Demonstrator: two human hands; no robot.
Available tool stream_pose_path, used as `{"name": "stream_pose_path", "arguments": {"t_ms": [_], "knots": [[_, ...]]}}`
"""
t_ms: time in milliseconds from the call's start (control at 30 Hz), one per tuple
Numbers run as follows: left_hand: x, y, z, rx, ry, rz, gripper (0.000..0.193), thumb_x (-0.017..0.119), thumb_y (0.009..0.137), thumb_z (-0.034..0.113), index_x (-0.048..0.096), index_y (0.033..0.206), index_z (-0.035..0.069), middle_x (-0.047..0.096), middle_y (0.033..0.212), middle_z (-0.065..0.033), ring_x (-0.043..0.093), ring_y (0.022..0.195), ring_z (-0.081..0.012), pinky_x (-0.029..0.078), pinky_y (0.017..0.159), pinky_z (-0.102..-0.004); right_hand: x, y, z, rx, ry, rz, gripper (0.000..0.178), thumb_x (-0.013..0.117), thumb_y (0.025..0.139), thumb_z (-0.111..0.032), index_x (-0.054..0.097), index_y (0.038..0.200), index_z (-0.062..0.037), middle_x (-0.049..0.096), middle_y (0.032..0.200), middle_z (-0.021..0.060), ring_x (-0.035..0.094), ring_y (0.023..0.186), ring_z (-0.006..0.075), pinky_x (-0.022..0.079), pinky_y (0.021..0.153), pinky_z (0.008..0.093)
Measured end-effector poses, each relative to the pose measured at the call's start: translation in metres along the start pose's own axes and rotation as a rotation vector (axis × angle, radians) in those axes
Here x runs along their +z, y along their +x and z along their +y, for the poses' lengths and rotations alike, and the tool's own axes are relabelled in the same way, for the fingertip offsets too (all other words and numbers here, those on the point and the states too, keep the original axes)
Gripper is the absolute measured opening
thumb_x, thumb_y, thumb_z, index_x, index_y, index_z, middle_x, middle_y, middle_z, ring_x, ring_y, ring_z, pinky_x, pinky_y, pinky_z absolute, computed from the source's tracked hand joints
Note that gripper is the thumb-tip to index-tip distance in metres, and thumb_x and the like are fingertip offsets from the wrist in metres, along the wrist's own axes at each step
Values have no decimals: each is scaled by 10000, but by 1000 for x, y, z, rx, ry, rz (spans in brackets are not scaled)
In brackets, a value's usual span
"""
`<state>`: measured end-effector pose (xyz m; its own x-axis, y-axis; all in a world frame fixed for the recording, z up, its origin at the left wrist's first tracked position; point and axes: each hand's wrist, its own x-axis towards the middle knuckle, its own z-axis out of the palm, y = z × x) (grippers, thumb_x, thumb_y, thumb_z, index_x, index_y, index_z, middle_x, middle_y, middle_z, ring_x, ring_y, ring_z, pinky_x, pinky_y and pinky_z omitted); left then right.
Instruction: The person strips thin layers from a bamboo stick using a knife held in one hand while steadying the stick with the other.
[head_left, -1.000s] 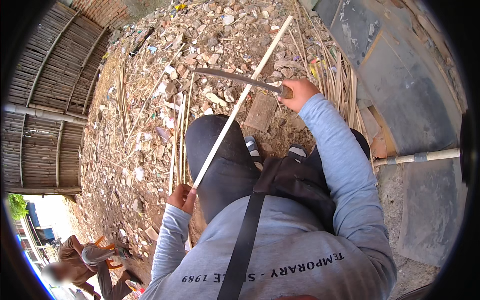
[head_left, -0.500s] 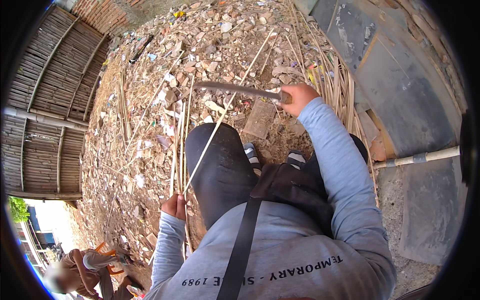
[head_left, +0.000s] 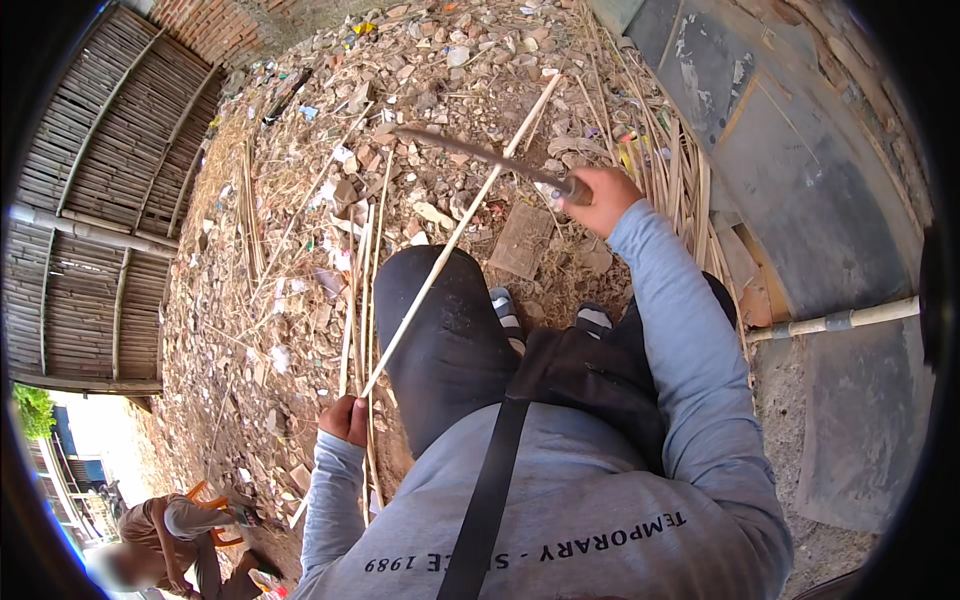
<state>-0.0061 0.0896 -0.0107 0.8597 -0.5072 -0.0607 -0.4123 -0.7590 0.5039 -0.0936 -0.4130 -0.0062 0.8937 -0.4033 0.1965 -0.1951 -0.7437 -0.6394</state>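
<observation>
My left hand (head_left: pixel 344 419) is closed on the lower end of a pale bamboo strip (head_left: pixel 434 268). The strip slants up and to the right, passing over my left thigh toward the rubble. In my right hand (head_left: pixel 602 200) is the handle of a long machete (head_left: pixel 470 150), its dark blade pointing left. The blade crosses the strip near its upper end; whether the two touch, I cannot tell. Several more bamboo strips (head_left: pixel 364 285) lie on the ground beside my left knee, running down past my left hand.
Rubble and litter (head_left: pixel 300 200) cover the ground ahead. Palm-like dry strips (head_left: pixel 690 185) lie by dark panels (head_left: pixel 830 200) at right. A slatted bamboo wall (head_left: pixel 95 130) stands at left. Another person (head_left: pixel 185 530) sits on an orange chair (head_left: pixel 222 538) at lower left. A flat brown slab (head_left: pixel 522 241) lies near my feet.
The machete's handle end has shifted slightly right, and its blade tip has risen. The strip in my left hand has turned, showing a wider face, and that hand is slightly lower.
</observation>
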Motion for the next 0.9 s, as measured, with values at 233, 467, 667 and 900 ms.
{"name": "stream_pose_path", "arguments": {"t_ms": [233, 467, 667, 900], "knots": [[21, 3, 18, 79, -2, -57, 349, 470, 949, 283, 538, 727, 22, 525, 581, -192, 542, 542, -363, 425, 530, -428, 26, -8, -26, -219, -176, -191, 238, 698, 704, -271, 590, 800, -82, 603, 670, 142, 608, 694, 369, 471, 609, 455], [18, 5, 35, 73, 96, -48, 321, 445, 961, 275, 544, 777, 32, 528, 606, -217, 546, 587, -428, 418, 538, -479, 24, -2, -16, -38, -171, -202, 255, 691, 699, -265, 624, 855, -76, 627, 729, 165, 623, 734, 370, 494, 675, 446], [22, 6, 32, 113, 162, -23, 293, 446, 959, 279, 560, 827, 44, 560, 643, -223, 561, 615, -430, 434, 552, -494, 38, 5, -10, 5, -177, -334, 310, 706, 681, -282, 635, 883, -58, 645, 778, 168, 634, 774, 357, 506, 711, 428], [22, 4, 34, 33, 249, -29, 290, 458, 955, 287, 540, 809, 50, 560, 648, -225, 563, 629, -436, 439, 559, -504, 37, -2, -26, 16, -231, -348, 287, 677, 698, -278, 642, 895, -72, 644, 802, 163, 628, 789, 356, 502, 716, 417]]}}
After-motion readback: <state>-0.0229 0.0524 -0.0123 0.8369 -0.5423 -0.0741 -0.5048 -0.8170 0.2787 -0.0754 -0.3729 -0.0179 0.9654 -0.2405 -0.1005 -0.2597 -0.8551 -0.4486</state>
